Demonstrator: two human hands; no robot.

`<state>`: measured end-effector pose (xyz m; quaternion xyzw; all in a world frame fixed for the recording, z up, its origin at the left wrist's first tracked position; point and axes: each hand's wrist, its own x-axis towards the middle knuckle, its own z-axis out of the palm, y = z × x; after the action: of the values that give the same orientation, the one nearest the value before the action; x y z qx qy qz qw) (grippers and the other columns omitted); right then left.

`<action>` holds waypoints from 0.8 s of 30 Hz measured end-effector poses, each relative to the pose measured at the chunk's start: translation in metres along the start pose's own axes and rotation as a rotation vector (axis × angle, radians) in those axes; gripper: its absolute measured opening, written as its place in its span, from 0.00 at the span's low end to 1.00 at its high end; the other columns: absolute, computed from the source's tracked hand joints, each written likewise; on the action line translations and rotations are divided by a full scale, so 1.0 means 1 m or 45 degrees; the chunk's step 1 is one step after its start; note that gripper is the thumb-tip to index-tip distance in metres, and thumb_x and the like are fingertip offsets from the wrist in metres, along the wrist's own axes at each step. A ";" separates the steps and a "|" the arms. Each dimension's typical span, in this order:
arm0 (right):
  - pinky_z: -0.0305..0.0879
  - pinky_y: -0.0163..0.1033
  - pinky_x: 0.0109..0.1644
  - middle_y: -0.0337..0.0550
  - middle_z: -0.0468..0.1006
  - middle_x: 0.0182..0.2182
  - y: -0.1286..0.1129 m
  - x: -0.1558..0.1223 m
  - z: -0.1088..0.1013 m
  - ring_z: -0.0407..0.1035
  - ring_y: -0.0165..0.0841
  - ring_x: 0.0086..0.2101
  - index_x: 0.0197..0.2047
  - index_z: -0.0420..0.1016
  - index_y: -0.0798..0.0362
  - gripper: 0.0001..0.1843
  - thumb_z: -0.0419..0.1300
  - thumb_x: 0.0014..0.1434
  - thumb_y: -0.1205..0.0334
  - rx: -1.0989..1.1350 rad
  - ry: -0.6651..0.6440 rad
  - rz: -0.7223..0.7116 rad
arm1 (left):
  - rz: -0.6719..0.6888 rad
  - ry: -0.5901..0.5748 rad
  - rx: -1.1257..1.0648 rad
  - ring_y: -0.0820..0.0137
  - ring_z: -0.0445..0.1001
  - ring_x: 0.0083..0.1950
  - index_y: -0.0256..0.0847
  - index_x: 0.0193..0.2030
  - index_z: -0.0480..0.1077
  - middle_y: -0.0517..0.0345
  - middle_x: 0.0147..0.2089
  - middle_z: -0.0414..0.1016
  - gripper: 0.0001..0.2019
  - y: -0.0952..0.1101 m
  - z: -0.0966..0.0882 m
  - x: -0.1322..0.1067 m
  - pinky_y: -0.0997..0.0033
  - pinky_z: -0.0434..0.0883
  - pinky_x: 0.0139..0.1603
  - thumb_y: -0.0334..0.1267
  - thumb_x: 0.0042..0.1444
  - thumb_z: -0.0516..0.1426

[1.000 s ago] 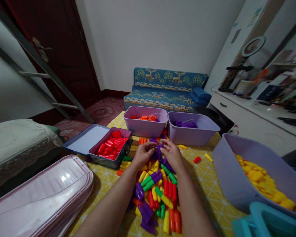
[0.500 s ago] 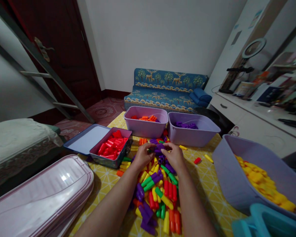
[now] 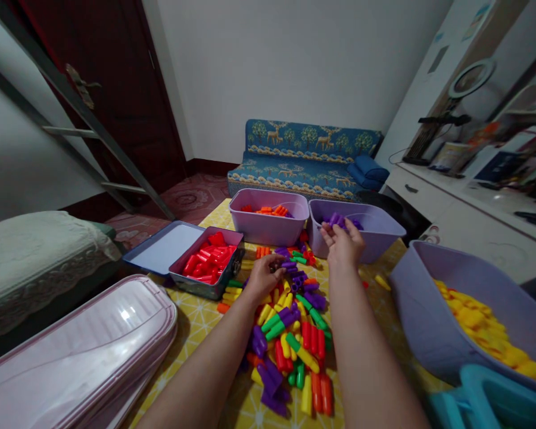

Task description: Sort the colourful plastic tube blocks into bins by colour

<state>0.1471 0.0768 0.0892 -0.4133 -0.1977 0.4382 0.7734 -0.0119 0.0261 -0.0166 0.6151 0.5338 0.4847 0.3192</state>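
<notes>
My right hand [image 3: 345, 243] is raised at the near rim of the back right lilac bin [image 3: 357, 238], its fingertips pinching a purple plastic toy piece [image 3: 338, 219] above the opening. At the far end of a mixed pile, my left hand [image 3: 264, 277] has curled fingers closed at the end of another purple piece [image 3: 288, 266]; part of the grip is hidden. Below the hands spread bullet-shaped pieces in several colours, among them green pieces [image 3: 274, 326], red pieces [image 3: 313, 338] and yellow pieces [image 3: 306, 393]. Several are joined side by side.
A lilac bin [image 3: 268, 229] with orange pieces stands at the back, and a larger bin [image 3: 422, 310] of yellow pieces at right. An open tin [image 3: 214, 291] holds red pieces. Pinkish lids [image 3: 93, 333] lie front left; a turquoise plastic item [image 3: 486, 387] is front right.
My right hand has moved from the pile up and right to the purple bin, carrying a purple piece. My left hand stays by the pile. The view has shifted slightly.
</notes>
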 end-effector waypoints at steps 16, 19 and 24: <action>0.71 0.42 0.45 0.46 0.79 0.41 0.014 -0.015 -0.043 0.75 0.33 0.39 0.48 0.69 0.53 0.23 0.64 0.47 0.60 -0.190 -0.268 -0.089 | -0.092 0.026 -0.194 0.69 0.75 0.32 0.34 0.41 0.75 0.53 0.33 0.79 0.11 -0.008 0.002 0.005 0.75 0.70 0.32 0.28 0.49 0.58; 0.71 0.42 0.40 0.47 0.80 0.34 0.038 -0.020 -0.061 0.74 0.35 0.34 0.40 0.75 0.56 0.17 0.63 0.48 0.55 -0.596 -0.382 -0.225 | -0.082 0.053 -0.221 0.69 0.76 0.34 0.34 0.41 0.75 0.53 0.35 0.79 0.11 -0.011 0.003 0.005 0.74 0.72 0.34 0.29 0.49 0.59; 0.71 0.45 0.45 0.47 0.80 0.37 0.066 -0.028 -0.074 0.75 0.38 0.36 0.41 0.78 0.53 0.17 0.63 0.46 0.62 -1.192 -0.732 -0.229 | -0.070 0.023 -0.250 0.67 0.78 0.40 0.34 0.44 0.75 0.49 0.41 0.80 0.14 -0.010 0.004 0.005 0.71 0.73 0.40 0.28 0.50 0.58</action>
<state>0.1475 0.0365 -0.0057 -0.5582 -0.6088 0.3310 0.4563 -0.0123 0.0335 -0.0261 0.5616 0.5031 0.5313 0.3862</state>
